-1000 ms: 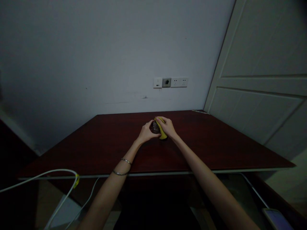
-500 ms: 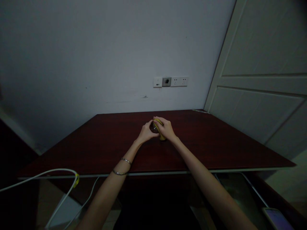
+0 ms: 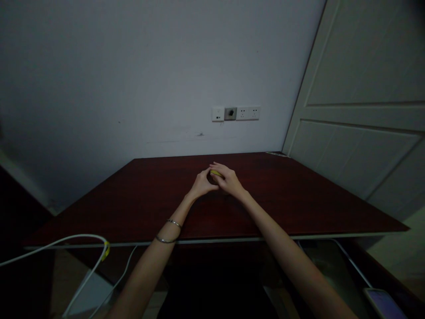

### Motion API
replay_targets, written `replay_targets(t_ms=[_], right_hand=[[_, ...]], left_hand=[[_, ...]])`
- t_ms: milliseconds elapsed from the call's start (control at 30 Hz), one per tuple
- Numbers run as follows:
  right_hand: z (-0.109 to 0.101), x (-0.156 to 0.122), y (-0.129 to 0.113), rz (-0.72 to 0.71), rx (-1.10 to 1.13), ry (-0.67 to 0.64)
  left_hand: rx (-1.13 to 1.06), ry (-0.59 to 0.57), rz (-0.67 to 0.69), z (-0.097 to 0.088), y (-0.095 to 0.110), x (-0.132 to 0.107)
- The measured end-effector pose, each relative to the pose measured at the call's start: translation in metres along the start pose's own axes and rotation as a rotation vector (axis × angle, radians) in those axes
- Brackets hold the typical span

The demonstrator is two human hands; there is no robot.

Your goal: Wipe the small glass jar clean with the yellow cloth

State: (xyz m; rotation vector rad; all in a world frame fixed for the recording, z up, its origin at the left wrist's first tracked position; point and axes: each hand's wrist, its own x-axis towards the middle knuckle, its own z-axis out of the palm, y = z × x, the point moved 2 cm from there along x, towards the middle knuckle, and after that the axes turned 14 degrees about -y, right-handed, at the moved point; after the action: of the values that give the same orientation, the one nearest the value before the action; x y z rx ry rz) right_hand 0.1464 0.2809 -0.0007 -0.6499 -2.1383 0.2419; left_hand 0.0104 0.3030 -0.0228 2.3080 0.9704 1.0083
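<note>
Both of my hands meet near the middle of a dark red table (image 3: 139, 204). My left hand (image 3: 201, 186) curls around a small dark round object (image 3: 210, 177), which is almost fully hidden between the hands. My right hand (image 3: 229, 180) is closed over a yellow cloth (image 3: 215, 173), pressing it against the dark object; only a thin strip of yellow shows above the fingers. Two thin bracelets sit on my left forearm.
White cables (image 3: 83, 248) loop at the lower left below the table's front edge. A wall socket strip (image 3: 235, 114) sits on the grey wall behind. A white door (image 3: 361, 119) stands at the right. A phone (image 3: 385, 303) lies at the lower right.
My right hand has rolled further over the dark object, so the yellow cloth, plainly visible a second ago, is now mostly covered. The left hand has stayed in place.
</note>
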Motion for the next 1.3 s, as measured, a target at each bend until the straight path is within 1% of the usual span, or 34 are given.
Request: replay_targets(t_ms=[67, 133, 200, 333, 400, 467, 567, 633, 667, 700, 767, 867, 933, 1000, 1100, 1200, 1300], right_hand=[[0.0, 0.005, 0.008, 0.102, 0.038, 0.085], [0.001, 0.006, 0.012, 0.155, 0.047, 0.119], [0.002, 0.004, 0.009, 0.125, 0.024, 0.088], [0.006, -0.005, -0.002, -0.022, -0.042, -0.031], [0.007, -0.006, -0.003, -0.028, -0.044, -0.037], [0.006, -0.001, 0.0, 0.033, -0.015, 0.013], [0.004, 0.009, 0.011, 0.205, 0.072, 0.116], [0.002, 0.015, 0.019, 0.301, 0.165, 0.149], [0.002, 0.016, 0.022, 0.325, 0.218, 0.156], [0.002, 0.015, 0.023, 0.328, 0.27, 0.157], [0.001, 0.012, 0.021, 0.281, 0.351, 0.158], [-0.002, 0.003, 0.011, 0.159, 0.389, 0.154], [-0.004, -0.001, 0.005, 0.115, 0.404, 0.157], [-0.005, -0.001, 0.006, 0.129, 0.445, 0.166], [-0.005, 0.004, 0.016, 0.224, 0.547, 0.201], [-0.005, 0.007, 0.026, 0.304, 0.622, 0.231], [-0.006, 0.004, 0.024, 0.304, 0.628, 0.235]], left_hand=[[0.008, 0.002, 0.015, -0.001, 0.0, 0.001], [0.015, 0.008, 0.024, -0.001, 0.0, 0.001], [0.029, 0.008, 0.009, -0.001, -0.002, 0.002], [0.055, 0.015, 0.004, 0.0, -0.007, 0.003], [0.059, 0.022, 0.025, 0.0, -0.008, 0.003], [0.072, 0.032, 0.037, 0.0, -0.009, 0.003], [0.109, 0.058, 0.026, 0.0, -0.012, 0.002], [0.121, 0.075, 0.01, 0.0, -0.014, 0.002], [0.118, 0.076, 0.008, 0.0, -0.015, 0.002], [0.106, 0.074, 0.008, 0.0, -0.014, 0.002], [0.061, 0.068, 0.011, -0.001, -0.012, 0.002], [-0.06, 0.039, -0.001, -0.001, -0.006, 0.002], [-0.167, 0.008, -0.004, 0.0, -0.001, 0.003], [-0.26, -0.013, 0.0, 0.001, 0.004, 0.003], [-0.329, -0.015, -0.007, 0.0, 0.009, 0.003], [-0.37, -0.02, -0.025, 0.0, 0.01, 0.003], [-0.442, -0.03, -0.02, 0.002, 0.007, 0.004]])
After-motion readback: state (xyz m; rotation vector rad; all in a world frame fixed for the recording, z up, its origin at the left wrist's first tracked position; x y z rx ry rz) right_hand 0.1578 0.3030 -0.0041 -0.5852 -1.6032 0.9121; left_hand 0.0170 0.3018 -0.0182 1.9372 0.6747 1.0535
